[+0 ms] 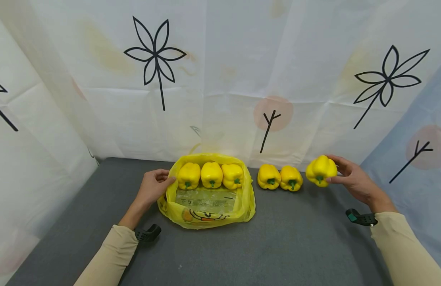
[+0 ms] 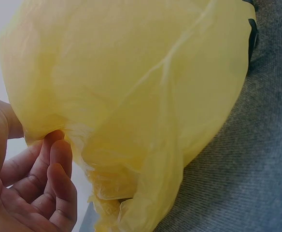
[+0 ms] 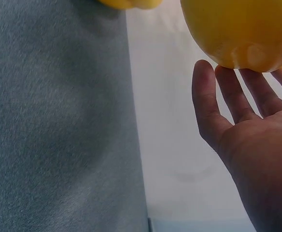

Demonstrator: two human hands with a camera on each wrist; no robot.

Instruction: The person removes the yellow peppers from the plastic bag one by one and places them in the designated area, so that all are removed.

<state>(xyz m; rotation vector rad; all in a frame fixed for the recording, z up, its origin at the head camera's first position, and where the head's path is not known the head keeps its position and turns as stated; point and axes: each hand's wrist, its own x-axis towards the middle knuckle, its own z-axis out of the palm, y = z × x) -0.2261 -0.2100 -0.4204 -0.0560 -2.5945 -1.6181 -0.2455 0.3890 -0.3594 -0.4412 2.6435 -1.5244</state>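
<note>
A yellow plastic bag [image 1: 206,220] lies on the table with its mouth spread wide. Inside, along its far side, three yellow bell peppers [image 1: 211,174] sit in a row, stems toward me. My left hand [image 1: 154,186] pinches the bag's left rim between thumb and fingers; in the left wrist view the thin plastic [image 2: 131,87] fills most of the picture. Off to the right, my right hand [image 1: 356,180] holds another yellow bell pepper [image 1: 321,170] by its right side, raised over the table's far edge. The right wrist view shows the fingers around that pepper's end.
Two more yellow bell peppers [image 1: 268,177] stand side by side between the bag and the right hand, near the far edge. The grey table [image 1: 277,246] backs onto a white curtain [image 1: 227,79] printed with black plant drawings. Curtains also hang at both sides.
</note>
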